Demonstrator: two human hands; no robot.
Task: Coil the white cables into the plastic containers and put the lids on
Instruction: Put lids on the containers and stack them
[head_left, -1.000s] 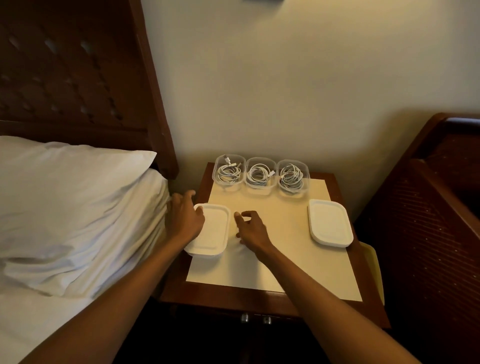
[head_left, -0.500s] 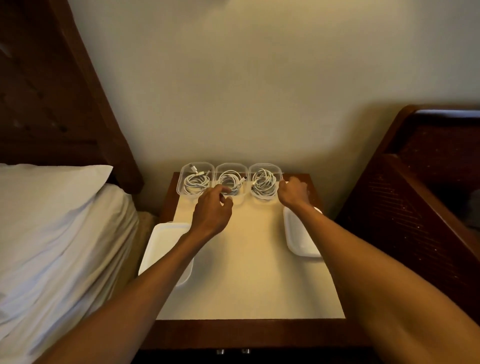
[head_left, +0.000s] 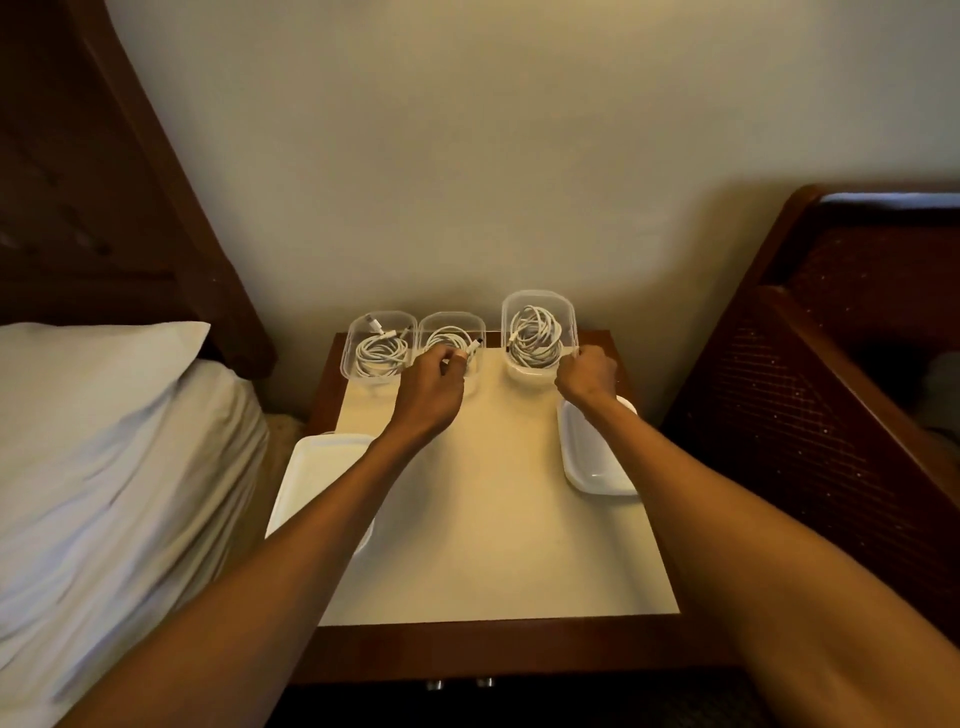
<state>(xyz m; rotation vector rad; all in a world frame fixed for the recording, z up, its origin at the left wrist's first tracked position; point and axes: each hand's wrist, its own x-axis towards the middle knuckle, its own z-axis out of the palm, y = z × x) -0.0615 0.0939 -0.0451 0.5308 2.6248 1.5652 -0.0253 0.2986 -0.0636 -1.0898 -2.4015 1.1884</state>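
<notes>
Head view. Right hand (head_left: 587, 371) grips the near rim of the right container (head_left: 540, 299), which is tilted toward the camera with a white cable (head_left: 535, 338) coiled inside. Left hand (head_left: 431, 395) curls its fingers on the near rim of the middle container (head_left: 452, 318). The left lid (head_left: 322, 478) and right lid (head_left: 592, 462) lie on the nightstand (head_left: 493, 545).

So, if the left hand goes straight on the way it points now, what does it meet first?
The left hand points toward the wall; first comes the middle clear container, whose near rim its fingertips seem to touch, though depth is unclear.
</notes>
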